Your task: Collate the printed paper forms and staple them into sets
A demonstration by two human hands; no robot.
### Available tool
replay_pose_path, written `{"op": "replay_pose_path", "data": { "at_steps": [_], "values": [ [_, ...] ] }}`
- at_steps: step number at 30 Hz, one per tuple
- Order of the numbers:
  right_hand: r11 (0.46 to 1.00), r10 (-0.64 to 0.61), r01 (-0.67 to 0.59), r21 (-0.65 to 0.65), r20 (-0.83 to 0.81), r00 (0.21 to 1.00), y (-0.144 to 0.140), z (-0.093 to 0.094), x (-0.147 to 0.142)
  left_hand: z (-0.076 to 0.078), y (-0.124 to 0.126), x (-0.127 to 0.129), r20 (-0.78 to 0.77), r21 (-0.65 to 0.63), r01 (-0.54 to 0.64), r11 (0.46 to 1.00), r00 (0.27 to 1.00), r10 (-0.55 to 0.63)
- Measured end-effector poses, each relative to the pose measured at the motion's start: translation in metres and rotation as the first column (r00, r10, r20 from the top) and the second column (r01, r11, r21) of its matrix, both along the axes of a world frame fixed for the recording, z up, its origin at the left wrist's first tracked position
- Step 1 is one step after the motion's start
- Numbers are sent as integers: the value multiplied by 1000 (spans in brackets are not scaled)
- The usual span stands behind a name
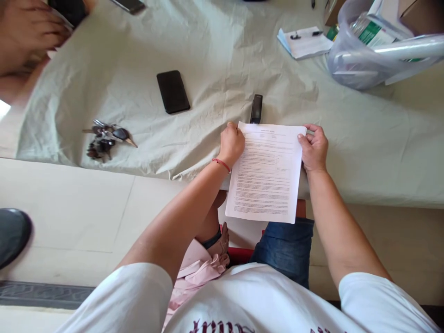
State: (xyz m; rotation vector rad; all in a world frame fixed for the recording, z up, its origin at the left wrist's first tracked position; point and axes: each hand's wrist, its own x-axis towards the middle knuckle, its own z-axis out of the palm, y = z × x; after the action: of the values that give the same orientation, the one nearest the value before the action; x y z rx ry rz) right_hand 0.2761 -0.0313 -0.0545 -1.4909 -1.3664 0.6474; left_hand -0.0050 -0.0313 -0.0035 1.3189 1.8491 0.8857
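A printed sheaf of white paper lies over the near edge of a table covered with a pale green cloth. My left hand grips the paper's top left corner, fingers curled. My right hand holds the top right corner between thumb and fingers. A black stapler lies just beyond the paper's top edge, close to my left hand.
A black phone and a bunch of keys lie to the left. A notepad with a pen and a clear plastic bag of items sit at the far right. Another person's hand is at top left.
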Motion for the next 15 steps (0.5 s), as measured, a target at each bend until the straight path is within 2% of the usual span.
{"op": "replay_pose_path", "data": {
  "at_steps": [6, 15],
  "values": [
    [1000, -9, 8, 8, 112, 994, -2, 5, -2, 0, -1, 0, 70, 23, 6, 1000, 998, -7],
    [999, -13, 10, 30, 118, 993, 1, 0, 1, 0, -5, 1, 61, 28, 0, 1000, 998, -2]
  ]
}}
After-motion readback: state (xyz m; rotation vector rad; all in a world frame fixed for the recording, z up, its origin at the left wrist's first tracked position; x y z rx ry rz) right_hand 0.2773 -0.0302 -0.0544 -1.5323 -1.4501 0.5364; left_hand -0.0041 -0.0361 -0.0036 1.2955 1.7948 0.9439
